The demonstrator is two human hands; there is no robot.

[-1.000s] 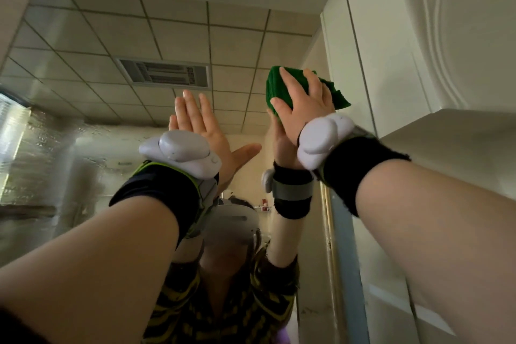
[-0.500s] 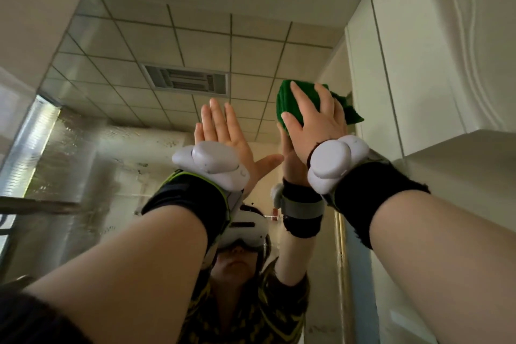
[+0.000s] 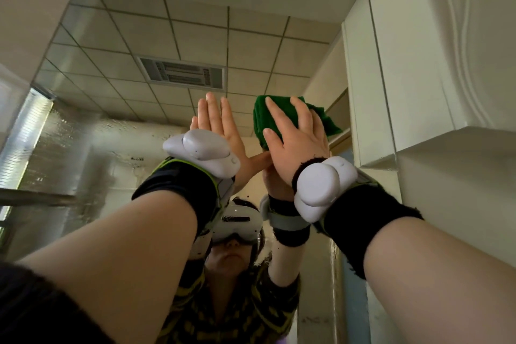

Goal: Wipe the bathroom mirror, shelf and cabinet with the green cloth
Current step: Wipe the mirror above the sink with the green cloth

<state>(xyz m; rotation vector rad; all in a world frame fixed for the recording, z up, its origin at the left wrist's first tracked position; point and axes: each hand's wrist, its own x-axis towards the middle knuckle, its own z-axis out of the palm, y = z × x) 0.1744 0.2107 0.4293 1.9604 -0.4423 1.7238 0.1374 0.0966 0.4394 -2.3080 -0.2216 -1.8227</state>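
Two bare hands reach up to a bathroom mirror (image 3: pixel 117 36), seen from below by a camera worn on the person's head.

The left hand (image 3: pixel 220 131) is held flat towards the glass. Its fingers are straight and pressed together, and its thumb sticks out sideways towards the other hand. It holds nothing. Whether the palm actually touches the glass cannot be told.

The right hand (image 3: pixel 296 139) lies just beside it, a little further right. Its fingers are slightly spread and laid over a folded green cloth (image 3: pixel 261 117), pressing it against the mirror. The cloth sits high on the glass, close to the mirror's right edge. It shows above and to the left of the fingertips, and a loose corner pokes out to the right.

Each wrist carries a pale grey tracker, the left tracker (image 3: pixel 201 151) and the right tracker (image 3: pixel 324 184), each strapped on above a black wristband.

A white cabinet (image 3: pixel 446 50) rises to the right of the mirror, and a white ledge (image 3: pixel 452 142) juts out lower down.

Reflected in the glass are a tiled ceiling with a ceiling vent (image 3: pixel 181 72), the person's white headset (image 3: pixel 240 223) and a yellow and black patterned top.
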